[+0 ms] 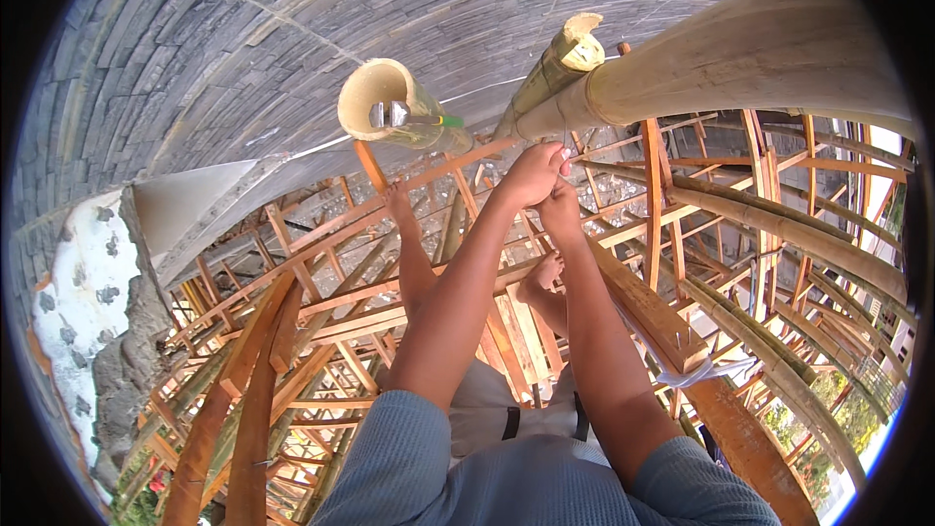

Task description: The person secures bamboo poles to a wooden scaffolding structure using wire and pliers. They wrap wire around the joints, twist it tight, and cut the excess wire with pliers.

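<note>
My left hand (534, 175) and my right hand (560, 211) are closed and pressed together just below a thick pale bamboo pole (721, 49). Whatever they pinch is too small to make out, though a thin strand seems to run up from them toward the pole. Close by, a shorter upright bamboo post (550, 73) with a rough-cut top meets the thick pole. To the left stands another bamboo post (427, 107) with a hollow open end. A hammer (394, 115) with a green-ended handle lies across that opening.
Below is a deep lattice of timber and bamboo scaffolding (341, 282); my bare feet (542, 278) rest on its bars. Nails stick up from a timber beam (672, 336) at right, with white plastic wrap (716, 370) around it. A grey stone-clad wall (243, 58) rises ahead.
</note>
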### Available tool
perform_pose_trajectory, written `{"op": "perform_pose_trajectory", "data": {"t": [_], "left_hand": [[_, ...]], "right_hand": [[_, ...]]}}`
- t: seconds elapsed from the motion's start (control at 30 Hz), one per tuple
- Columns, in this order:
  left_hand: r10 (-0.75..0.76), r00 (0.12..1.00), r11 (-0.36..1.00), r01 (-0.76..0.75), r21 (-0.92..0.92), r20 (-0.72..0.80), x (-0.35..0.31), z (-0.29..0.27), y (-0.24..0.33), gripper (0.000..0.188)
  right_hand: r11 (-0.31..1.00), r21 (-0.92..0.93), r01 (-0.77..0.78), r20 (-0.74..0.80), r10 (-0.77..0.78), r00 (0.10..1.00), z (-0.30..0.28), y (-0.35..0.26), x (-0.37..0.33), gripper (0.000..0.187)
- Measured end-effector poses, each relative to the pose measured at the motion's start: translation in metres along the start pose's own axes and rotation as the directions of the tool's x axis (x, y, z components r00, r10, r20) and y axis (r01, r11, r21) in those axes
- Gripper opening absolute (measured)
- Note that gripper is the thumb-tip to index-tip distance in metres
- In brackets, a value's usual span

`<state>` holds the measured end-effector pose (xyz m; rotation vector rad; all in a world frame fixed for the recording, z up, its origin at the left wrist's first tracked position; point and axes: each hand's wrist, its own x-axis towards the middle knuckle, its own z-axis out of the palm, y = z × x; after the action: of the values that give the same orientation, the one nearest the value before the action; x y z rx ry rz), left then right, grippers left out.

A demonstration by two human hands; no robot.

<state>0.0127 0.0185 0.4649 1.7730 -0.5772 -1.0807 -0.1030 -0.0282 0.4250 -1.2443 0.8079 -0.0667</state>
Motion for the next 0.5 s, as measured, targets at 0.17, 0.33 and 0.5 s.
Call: {"op": "perform_pose_trajectory", "data": {"t": [0.17,0.33,0.5], "left_hand": [[0.097,0.984,0.995,-0.096,0.014,-0.151,-0.005,0.008,-0.016,0.036],[0.102,0.975,0.995,-0.098,0.03,-0.196,-0.005,0.028,-0.016,0.028],[0.076,0.98,0.995,-0.086,-0.05,-0.185,-0.003,0.028,-0.014,0.026]], "right_hand": [[0.901,-0.418,-0.117,-0.083,0.091,0.992,-0.069,-0.032,-0.011,0.02],[0.752,-0.626,0.208,-0.199,-0.412,0.889,-0.017,-0.099,0.004,0.023],[0.742,-0.666,0.083,-0.276,-0.348,0.896,-0.002,-0.099,0.026,0.021]]}}
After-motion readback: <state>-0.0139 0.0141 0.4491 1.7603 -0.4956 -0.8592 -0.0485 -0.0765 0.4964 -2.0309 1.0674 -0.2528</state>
